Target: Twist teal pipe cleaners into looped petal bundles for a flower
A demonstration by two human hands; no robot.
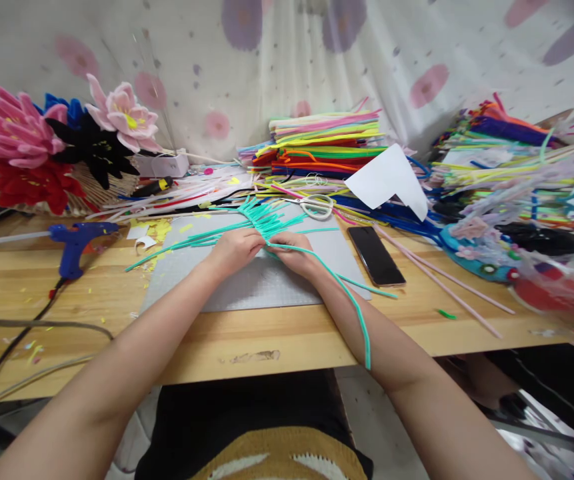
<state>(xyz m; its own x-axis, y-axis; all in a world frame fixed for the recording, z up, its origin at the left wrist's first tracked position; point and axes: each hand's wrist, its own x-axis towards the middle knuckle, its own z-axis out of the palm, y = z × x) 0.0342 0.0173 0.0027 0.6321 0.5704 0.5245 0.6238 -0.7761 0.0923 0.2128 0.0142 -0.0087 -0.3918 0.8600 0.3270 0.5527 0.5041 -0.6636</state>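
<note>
Both hands meet over a grey cutting mat (237, 287), closed on a piece made of teal pipe cleaners (261, 217). Short stems fan out side by side along its spine, beyond my fingers. My left hand (239, 250) pinches the near end from the left. From the right, my right hand (294, 252) grips the same end, its fingers partly hidden. One long teal pipe cleaner (351, 300) runs from there over my right wrist and hangs along the forearm. Other teal stems (181, 243) stick out to the left on the mat.
White-handled scissors (317, 207) lie behind the mat, a black phone (375, 255) to its right. A blue glue gun (79, 247) with a cord is at left, near fuzzy flowers (124, 117). Pipe cleaner bundles (327, 143) and white paper (389, 180) are at the back.
</note>
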